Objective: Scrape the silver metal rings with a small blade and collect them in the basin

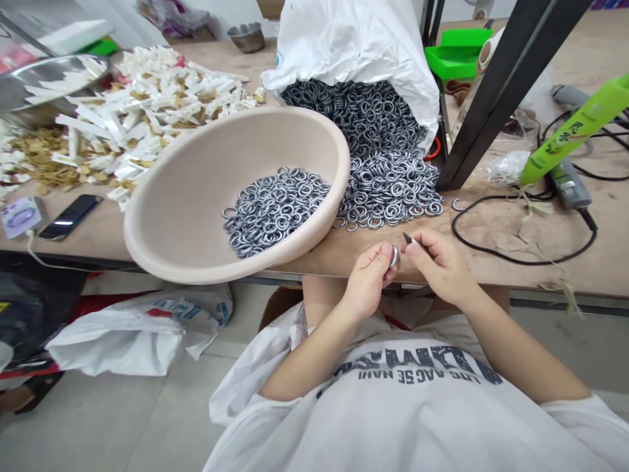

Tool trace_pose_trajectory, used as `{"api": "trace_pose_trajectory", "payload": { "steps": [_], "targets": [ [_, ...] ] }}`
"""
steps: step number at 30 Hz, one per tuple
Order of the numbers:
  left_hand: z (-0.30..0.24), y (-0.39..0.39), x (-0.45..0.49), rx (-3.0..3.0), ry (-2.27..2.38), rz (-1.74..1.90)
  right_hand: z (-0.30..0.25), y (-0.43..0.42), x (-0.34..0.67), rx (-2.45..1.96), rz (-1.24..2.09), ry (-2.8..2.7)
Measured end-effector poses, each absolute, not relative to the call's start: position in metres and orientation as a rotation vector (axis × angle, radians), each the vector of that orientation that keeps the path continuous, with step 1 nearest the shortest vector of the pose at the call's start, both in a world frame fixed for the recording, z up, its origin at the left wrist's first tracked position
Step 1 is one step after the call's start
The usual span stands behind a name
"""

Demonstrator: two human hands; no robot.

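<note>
Near the table's front edge, my left hand [367, 280] is closed on a grey metal ring [394, 256], held upright between thumb and fingers. Just to its right, my right hand [443, 267] pinches a small dark pointed blade [407, 238] whose tip points towards the ring. Blade and ring look slightly apart. Beyond my hands lies a heap of loose metal rings [388, 187], spilling from a white sack [354, 42]. A large beige basin [181, 190] stands tilted to the left, with many more rings [278, 210] inside.
White and tan plastic pieces [147, 111] are piled at the back left, by a phone [71, 216]. On the right are a dark metal post [506, 98], a black cable [521, 262] and a green tube [580, 128]. The basin overhangs the table's front edge.
</note>
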State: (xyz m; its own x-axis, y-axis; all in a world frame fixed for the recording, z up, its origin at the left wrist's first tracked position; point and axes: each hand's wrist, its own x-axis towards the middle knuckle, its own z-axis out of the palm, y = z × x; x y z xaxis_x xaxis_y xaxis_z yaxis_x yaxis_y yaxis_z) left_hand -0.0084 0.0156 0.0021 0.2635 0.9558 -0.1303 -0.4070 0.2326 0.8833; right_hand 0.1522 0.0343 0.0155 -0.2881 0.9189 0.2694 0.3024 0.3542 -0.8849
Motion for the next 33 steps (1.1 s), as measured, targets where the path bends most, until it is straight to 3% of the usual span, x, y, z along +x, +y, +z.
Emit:
{"api": "trace_pose_trajectory", "payload": {
  "steps": [4, 11, 14, 17, 21, 24, 28, 33],
  "targets": [
    [0.003, 0.017, -0.010, 0.790, 0.806, 1.104, 0.026, 0.020, 0.152, -1.012, 0.662, -2.045],
    [0.000, 0.015, -0.006, 0.743, 0.791, 1.092, 0.023, 0.019, 0.151, -1.019, 0.687, -2.126],
    [0.011, 0.007, -0.009, 0.914, 0.771, 1.018, 0.015, 0.037, 0.162, -1.271, 0.688, -2.032],
    [0.044, -0.002, -0.028, 1.265, 0.808, 1.014, 0.010, 0.065, 0.181, -1.642, 0.456, -1.939],
    [0.099, 0.010, -0.074, 1.967, 1.478, 1.321, 0.008, 0.095, 0.200, -1.927, 0.060, -2.089],
    [0.118, 0.030, -0.103, 2.252, 2.050, 1.079, 0.001, 0.105, 0.203, -1.986, -0.003, -2.154],
    [0.125, 0.050, -0.135, 2.299, 2.237, 0.677, -0.010, 0.108, 0.206, -1.934, -0.024, -2.126],
    [0.163, 0.063, -0.186, 1.708, 2.898, 0.837, -0.015, 0.108, 0.209, -1.904, -0.051, -2.090]
  ]
}}
